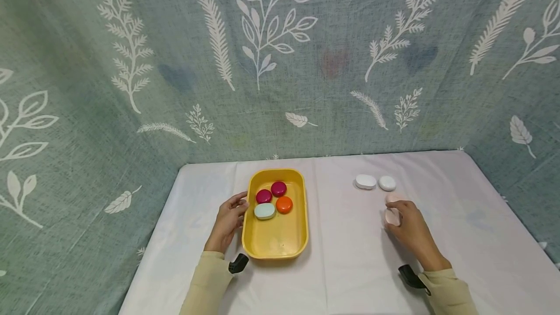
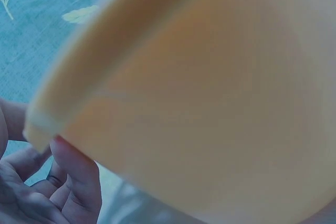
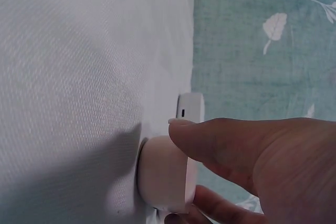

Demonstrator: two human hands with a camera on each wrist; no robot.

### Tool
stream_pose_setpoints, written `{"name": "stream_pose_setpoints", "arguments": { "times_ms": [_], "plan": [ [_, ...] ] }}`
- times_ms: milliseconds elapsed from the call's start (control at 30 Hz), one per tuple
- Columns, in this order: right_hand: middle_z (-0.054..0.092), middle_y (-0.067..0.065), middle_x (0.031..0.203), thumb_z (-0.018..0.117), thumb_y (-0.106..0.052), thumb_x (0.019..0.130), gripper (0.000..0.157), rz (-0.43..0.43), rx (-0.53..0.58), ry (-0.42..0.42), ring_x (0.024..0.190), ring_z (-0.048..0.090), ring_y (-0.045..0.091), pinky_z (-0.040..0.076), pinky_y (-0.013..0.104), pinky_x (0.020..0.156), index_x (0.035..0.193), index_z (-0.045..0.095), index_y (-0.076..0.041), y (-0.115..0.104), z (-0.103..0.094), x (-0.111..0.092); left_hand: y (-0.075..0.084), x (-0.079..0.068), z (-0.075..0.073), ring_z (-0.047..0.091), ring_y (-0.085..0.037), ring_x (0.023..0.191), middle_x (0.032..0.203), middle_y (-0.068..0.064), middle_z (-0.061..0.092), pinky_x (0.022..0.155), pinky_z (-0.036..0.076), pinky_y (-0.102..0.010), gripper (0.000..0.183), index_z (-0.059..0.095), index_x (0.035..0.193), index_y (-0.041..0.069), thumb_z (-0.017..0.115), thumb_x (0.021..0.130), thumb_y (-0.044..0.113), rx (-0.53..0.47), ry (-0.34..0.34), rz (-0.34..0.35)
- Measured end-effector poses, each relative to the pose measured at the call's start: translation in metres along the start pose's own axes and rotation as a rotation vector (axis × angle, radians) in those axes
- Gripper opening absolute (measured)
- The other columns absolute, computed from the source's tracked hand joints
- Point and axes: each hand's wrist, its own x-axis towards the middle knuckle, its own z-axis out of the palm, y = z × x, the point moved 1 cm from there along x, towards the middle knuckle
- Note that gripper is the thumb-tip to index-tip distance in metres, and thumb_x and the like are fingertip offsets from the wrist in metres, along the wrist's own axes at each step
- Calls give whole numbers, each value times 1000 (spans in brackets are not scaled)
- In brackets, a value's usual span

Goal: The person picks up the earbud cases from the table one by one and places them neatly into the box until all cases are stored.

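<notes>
At the left rim of a yellow tray point(image 1: 275, 242), my left hand point(image 1: 228, 222) pinches the edge between thumb and fingers; the left wrist view shows the blurred tray wall point(image 2: 199, 108) up close. Two crimson round cases point(image 1: 278, 188), an orange one point(image 1: 284, 204) and a pale mint oblong one point(image 1: 264, 211) lie in the tray. To the right, my right hand point(image 1: 411, 225) grips a pale pink rounded case point(image 3: 163, 174) by its sides, still at table level. Another pale pink case point(image 1: 393, 197) sits just beyond it, partly covered by the fingers.
Behind the pink cases stand a white oblong case point(image 1: 365, 182) and a white round one point(image 1: 387, 183). A small dark slot marks a white case point(image 3: 191, 107) in the right wrist view. Green leaf-patterned cloth point(image 1: 271, 125) rises behind the white-covered table point(image 1: 337, 266).
</notes>
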Motion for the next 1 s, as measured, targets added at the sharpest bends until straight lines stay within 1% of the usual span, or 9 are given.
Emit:
{"name": "stream_pose_setpoints", "arguments": {
  "times_ms": [200,400,467,600,667,733,867,1000],
  "plan": [
    [55,40,121,84,10,76,48,-3,-9,-9,112,58,56,48,66,94,120,67,17,0,2,0,0,2,0,55,-14,85,119,-9,51,61,49,-21,42,57,149,7,58,107,9,10,23,-16],
    [58,38,120,87,7,75,50,-14,-3,-30,111,61,53,50,65,93,120,67,16,2,2,0,0,2,0,56,-15,86,118,-9,51,63,49,-21,42,57,149,7,59,107,9,6,25,-15],
    [59,37,121,88,7,76,51,-12,-4,-44,109,62,50,51,63,91,121,67,15,2,3,-1,0,2,0,56,-14,85,118,-8,51,62,49,-21,42,57,149,7,59,107,9,6,22,-13],
    [59,35,120,88,5,78,51,-4,-3,-64,95,63,38,53,51,80,123,67,13,2,4,0,1,1,1,56,-14,85,118,-8,51,62,50,-21,43,57,150,7,59,107,9,6,19,-10],
    [59,34,121,87,4,78,50,-5,9,-67,93,63,35,53,48,78,124,67,13,-1,5,0,1,1,1,55,-13,85,118,-7,51,62,50,-22,43,56,151,6,59,108,10,7,15,-7],
    [59,34,122,86,5,79,50,-12,30,-67,95,64,37,55,49,79,124,66,13,-5,6,1,1,1,1,55,-13,86,118,-7,51,62,50,-22,44,55,151,6,59,108,11,9,11,-7],
    [61,32,123,85,7,79,50,-45,76,-63,106,65,43,56,54,87,125,67,12,-17,7,4,1,1,1,55,-14,86,117,-6,51,62,50,-22,44,54,152,6,58,108,11,11,8,-6],
    [62,28,125,86,7,80,50,-83,119,-62,114,63,43,57,54,90,126,67,10,-32,9,7,0,1,0,54,-15,86,116,-8,51,62,50,-22,43,56,150,5,58,108,9,11,10,-6]
  ]
}}
